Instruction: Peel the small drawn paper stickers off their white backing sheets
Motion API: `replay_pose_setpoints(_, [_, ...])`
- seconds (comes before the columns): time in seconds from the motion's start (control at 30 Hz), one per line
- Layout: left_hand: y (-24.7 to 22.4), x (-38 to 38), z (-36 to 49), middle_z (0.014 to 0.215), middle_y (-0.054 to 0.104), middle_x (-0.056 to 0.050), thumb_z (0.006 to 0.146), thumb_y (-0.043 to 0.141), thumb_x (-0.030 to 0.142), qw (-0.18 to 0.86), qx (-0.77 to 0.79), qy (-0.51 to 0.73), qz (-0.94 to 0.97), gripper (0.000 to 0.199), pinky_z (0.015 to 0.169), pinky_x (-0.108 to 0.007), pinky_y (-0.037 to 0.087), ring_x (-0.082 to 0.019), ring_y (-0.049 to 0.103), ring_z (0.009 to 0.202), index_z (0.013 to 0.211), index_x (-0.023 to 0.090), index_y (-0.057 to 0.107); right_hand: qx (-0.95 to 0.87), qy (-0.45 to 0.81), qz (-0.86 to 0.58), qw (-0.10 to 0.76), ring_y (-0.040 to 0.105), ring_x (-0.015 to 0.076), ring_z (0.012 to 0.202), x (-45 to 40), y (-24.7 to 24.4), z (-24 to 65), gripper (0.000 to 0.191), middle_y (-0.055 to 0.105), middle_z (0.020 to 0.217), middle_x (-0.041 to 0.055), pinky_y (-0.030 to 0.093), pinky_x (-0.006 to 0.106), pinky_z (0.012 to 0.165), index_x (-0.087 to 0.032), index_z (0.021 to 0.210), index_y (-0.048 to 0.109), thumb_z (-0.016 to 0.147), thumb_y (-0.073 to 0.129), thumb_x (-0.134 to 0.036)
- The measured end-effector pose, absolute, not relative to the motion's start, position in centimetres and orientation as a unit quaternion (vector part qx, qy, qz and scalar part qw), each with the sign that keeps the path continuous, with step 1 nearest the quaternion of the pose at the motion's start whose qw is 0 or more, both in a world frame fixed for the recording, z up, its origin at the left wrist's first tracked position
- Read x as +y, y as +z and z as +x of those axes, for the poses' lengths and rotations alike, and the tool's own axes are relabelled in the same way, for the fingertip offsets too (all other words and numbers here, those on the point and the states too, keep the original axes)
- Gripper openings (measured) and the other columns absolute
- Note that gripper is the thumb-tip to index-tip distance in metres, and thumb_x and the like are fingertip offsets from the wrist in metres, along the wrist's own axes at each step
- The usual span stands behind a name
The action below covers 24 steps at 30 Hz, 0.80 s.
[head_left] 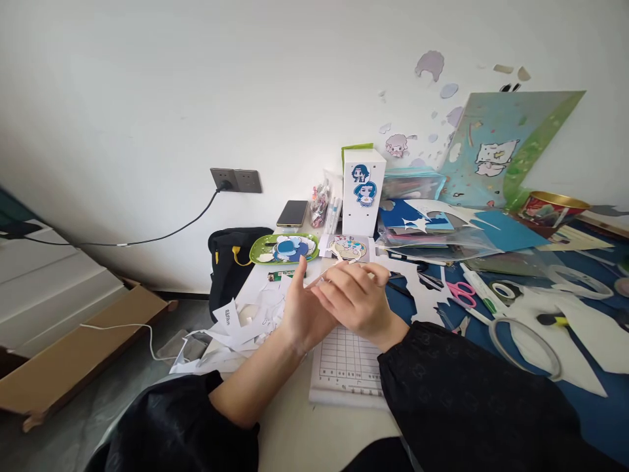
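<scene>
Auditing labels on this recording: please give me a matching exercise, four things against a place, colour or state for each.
1. Right hand
2. Gridded sheet
3. Scissors
4. Phone

A. pink-handled
B. partly hiding the left hand
C. screen dark
D. lying below the hands

Pairs: 1-B, 2-D, 3-A, 4-C

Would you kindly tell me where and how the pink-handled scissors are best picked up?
I would pinch the pink handle loops from above, probably with the right hand, which is nearer. The loops seem to lie flat with their upper side exposed, and a marker lies close on their right. The blades are hard to make out.
</scene>
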<state>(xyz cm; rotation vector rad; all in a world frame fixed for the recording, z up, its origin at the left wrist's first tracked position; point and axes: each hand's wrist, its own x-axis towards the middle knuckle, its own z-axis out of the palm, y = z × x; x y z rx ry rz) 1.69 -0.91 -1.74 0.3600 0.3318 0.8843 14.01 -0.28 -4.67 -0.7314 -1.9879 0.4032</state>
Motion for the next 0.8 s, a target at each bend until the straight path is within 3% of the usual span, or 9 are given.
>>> replay_pose_setpoints(0.13, [-1.5,-1.1,1.6,0.125,0.057,-0.014,0.088,0.03,0.061,0.866,0.159,0.443,0.169,0.068,0.095,-0.024,0.041,-0.022,0.054,0.116,0.127,0.008,0.048,-0.848,0.187,-0.263,0.421,0.043,0.0297,0.119,-0.3,-5.0,13.6,0.028,0.058,0.117,0.0027,0.023,0.052,0.098,-0.033,0.117,0.057,0.094,0.041,-0.04])
replay_pose_setpoints(0.3, [-0.7,-1.1,1.3,0.131,0.053,-0.015,0.087,0.027,0.064,0.853,0.163,0.465,0.172,0.072,0.102,-0.037,0.038,-0.028,0.048,0.123,0.132,0.01,0.043,-0.855,0.047,-0.27,0.441,0.046,0.0318,0.115,-0.7,-4.6,13.7,0.046,0.057,0.125,0.011,0.024,0.05,0.097,-0.02,0.117,0.061,0.088,0.048,-0.052])
replay_pose_setpoints(0.47, [-0.6,-1.2,1.4,0.123,0.058,-0.016,0.086,0.033,0.063,0.855,0.167,0.458,0.178,0.068,0.103,-0.04,0.037,-0.031,0.046,0.124,0.124,0.009,0.051,-0.808,-0.154,-0.385,0.419,0.044,0.0267,0.121,-0.5,-3.9,14.3,0.037,0.05,0.135,0.01,0.03,0.046,0.093,-0.02,0.117,0.059,0.094,0.039,-0.041])
replay_pose_setpoints(0.6, [-0.8,-1.2,1.5,0.118,0.06,-0.016,0.086,0.031,0.064,0.851,0.168,0.455,0.2,0.067,0.103,-0.042,0.036,-0.031,0.046,0.123,0.118,0.011,0.055,-0.786,-0.161,-0.396,0.446,0.049,0.0256,0.115,-0.8,-3.8,14.2,0.031,0.057,0.124,0.0095,0.032,0.043,0.091,-0.019,0.11,0.057,0.091,0.047,-0.04])
replay_pose_setpoints(0.8, [-0.4,-1.6,1.9,0.109,0.063,-0.015,0.089,0.023,0.062,0.861,0.155,0.436,0.213,0.067,0.103,-0.035,0.035,-0.027,0.05,0.119,0.103,0.008,0.062,-0.817,-0.193,-0.341,0.423,0.051,0.0249,0.109,-1.2,-3.8,13.6,0.021,0.06,0.115,0.0113,0.032,0.043,0.09,-0.018,0.097,0.056,0.09,0.049,-0.036])
